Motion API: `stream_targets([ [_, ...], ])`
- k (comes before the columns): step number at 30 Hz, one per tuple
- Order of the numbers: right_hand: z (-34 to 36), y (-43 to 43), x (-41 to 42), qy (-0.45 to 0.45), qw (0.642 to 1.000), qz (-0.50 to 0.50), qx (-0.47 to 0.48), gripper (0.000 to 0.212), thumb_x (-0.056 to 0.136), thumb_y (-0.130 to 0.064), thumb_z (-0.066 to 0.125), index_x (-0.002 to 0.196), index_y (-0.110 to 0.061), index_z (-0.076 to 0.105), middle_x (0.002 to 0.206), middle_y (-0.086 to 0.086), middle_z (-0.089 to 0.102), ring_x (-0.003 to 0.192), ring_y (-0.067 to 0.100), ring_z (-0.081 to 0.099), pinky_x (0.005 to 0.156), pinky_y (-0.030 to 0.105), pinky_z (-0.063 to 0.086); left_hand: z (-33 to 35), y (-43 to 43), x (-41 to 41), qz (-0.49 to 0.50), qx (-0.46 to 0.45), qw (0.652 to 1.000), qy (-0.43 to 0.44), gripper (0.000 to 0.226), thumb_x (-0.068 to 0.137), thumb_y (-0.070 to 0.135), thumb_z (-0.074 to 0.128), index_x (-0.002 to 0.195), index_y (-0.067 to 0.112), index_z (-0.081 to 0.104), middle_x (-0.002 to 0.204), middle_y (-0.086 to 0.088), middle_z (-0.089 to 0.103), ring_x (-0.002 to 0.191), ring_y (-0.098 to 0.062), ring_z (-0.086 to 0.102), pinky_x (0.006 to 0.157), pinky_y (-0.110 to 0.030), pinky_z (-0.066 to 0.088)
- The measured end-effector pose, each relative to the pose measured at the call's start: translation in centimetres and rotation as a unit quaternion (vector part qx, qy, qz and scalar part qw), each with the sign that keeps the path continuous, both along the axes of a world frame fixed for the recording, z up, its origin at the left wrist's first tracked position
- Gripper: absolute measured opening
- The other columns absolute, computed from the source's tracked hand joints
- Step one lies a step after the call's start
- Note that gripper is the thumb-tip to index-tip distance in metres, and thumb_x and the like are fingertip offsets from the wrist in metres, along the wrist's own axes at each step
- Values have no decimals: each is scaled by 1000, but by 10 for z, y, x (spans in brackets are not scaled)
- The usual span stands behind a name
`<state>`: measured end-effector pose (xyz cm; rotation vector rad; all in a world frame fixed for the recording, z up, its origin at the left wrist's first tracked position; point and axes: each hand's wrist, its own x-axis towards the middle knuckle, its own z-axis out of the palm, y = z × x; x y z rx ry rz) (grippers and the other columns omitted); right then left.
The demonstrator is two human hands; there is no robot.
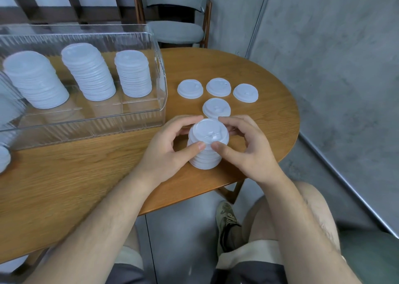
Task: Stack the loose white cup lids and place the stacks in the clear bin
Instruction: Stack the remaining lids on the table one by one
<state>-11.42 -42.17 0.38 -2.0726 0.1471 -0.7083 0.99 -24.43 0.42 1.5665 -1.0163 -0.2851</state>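
The left hand (166, 152) and right hand (248, 152) both curl round one stack (207, 145) of lids standing on the table (86, 186). Both thumbs press its near side and the fingers wrap behind its top. Just beyond it lie four loose lids (216, 108), one close behind and three in a row farther back. To the left is the bin (160, 72), holding three stacks (88, 72). More white shapes at its left end are cut off.

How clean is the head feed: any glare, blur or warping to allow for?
Head view: soft light; stack in left hand and right hand sharp; pale glare on the clear bin's ribbed walls, its rim bowed by wide-angle warp; far-left lids blur.
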Motion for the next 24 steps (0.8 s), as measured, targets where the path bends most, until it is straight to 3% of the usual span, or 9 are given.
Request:
stream_targets([
  [2,2,-1,-1,7,1000,9,-3,44,81,-34,82,121,-26,67,114,-4,61,109,20,60,96,30,50,-1,0,0,-2,12,1000,-2,50,88,22,72,136,18,60,134,6,62,132,-20,54,108,-44,46],
  [10,1,0,-3,48,999,17,-8,42,79,-30,82,118,-27,67,114,-7,61,109,13,60,94,18,44,-2,1,1,-4,55,998,-16,51,87,26,71,137,24,58,135,11,59,133,-16,51,110,-43,44],
  [14,0,-1,-4,85,996,13,-13,45,78,-37,80,119,-21,69,116,-5,61,110,11,60,95,18,45,-4,1,2,-15,85,996,-24,48,92,23,71,138,24,57,135,14,57,132,-9,49,111,-36,43],
  [24,-3,2,-6,86,995,14,-38,51,77,-34,83,123,-18,67,117,-5,59,110,10,59,93,13,42,-8,5,-1,-15,77,994,-70,45,90,18,71,134,20,59,134,12,55,132,-9,49,108,-27,42],
])
